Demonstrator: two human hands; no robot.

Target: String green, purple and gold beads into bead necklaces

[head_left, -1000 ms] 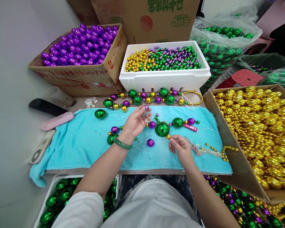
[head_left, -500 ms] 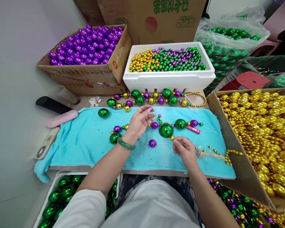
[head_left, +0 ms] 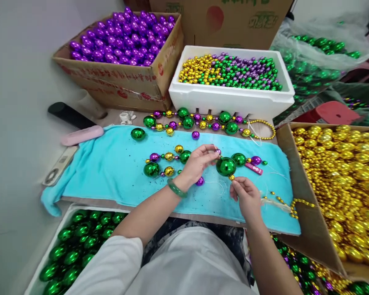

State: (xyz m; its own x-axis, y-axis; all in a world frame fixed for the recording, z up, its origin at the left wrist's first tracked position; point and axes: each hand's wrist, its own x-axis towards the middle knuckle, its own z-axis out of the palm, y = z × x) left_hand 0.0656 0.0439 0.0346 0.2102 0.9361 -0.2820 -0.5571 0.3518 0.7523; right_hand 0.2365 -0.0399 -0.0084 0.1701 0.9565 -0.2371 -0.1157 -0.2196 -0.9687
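Note:
A large green bead (head_left: 226,166) hangs between my hands above the blue towel (head_left: 110,164). My left hand (head_left: 199,161), with a green bangle at the wrist, pinches a small purple bead (head_left: 217,152) at the large bead's upper left. Fingers of my right hand (head_left: 244,191) are closed on a small gold bead (head_left: 231,178) just below it. Behind my hands a strand with green, gold and purple beads lies on the towel, partly hidden. A purple bead (head_left: 199,180) with a white thread rests near my left wrist.
Purple beads fill a cardboard box (head_left: 110,82) at the back left. A white foam box (head_left: 233,96) of small beads stands behind a finished-looking strand (head_left: 188,122). Gold beads fill a box (head_left: 313,196) at the right. Green beads (head_left: 83,237) sit lower left.
My left hand has moved right, bringing the small purple bead close against the large green bead. My right hand still grips the gold bead. The head view has shifted.

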